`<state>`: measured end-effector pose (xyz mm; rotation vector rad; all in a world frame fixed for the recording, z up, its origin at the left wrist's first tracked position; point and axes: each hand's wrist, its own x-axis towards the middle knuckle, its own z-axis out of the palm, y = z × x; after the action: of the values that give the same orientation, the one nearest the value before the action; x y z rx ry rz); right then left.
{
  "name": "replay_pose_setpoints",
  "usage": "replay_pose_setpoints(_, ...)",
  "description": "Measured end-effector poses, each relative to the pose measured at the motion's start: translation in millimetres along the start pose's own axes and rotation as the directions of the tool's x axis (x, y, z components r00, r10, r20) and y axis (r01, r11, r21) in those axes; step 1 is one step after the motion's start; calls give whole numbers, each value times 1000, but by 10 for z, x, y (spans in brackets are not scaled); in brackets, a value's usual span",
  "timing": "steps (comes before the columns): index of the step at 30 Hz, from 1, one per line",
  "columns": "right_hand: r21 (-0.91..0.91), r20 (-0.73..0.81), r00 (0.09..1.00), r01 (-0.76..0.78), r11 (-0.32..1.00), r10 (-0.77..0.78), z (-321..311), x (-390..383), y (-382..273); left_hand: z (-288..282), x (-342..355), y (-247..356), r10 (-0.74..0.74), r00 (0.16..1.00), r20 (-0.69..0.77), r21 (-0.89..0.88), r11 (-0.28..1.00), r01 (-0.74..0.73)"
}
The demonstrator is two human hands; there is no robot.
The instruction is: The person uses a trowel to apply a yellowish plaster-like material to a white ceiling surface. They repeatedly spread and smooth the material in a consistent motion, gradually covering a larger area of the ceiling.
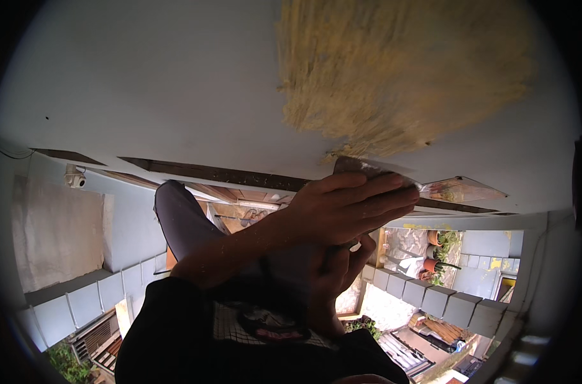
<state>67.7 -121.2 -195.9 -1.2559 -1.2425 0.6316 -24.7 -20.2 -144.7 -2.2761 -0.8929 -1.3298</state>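
My left hand (pixel 358 201) reaches up to a pale grey painted surface (pixel 176 83). Its fingers lie close together over a thin, dusty grey-brown flat piece (pixel 361 168) held near that surface. Whether this is an abrasive sheet or a blade, I cannot tell. A broad streaky yellow-brown patch (pixel 393 70) covers the surface just beyond it, and the piece sits by the patch's near end. Below the left hand is my right hand (pixel 342 262), its fingers curled; what they hold, if anything, is hidden. White specks dot my left forearm.
Dark slots (pixel 220 174) and a clear-looking angular panel (pixel 467 190) lie along the surface's near edge. A small white camera (pixel 75 176) is mounted at left. Further down are pale block ledges (pixel 425 294), potted plants (pixel 433 249), and stacked timber (pixel 441 329).
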Motion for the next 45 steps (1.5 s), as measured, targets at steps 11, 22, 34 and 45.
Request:
replay_pose_setpoints(11,165,-68,998,13,986,-2,129,183,-179,101,166,-31,18,985,-170,45,999,-10)
replay_pose_setpoints(22,115,10,994,104,988,-106,-67,40,-74,-55,454,-54,11,975,-221,-106,994,-35)
replay_pose_setpoints(34,-93,-35,987,155,984,-158,3,-18,-99,93,39,-21,5,992,-127,12,1000,-4)
replay_pose_setpoints(45,212,-104,993,-32,977,55,50,42,-195,-10,238,20,-41,990,-133,-37,999,36)
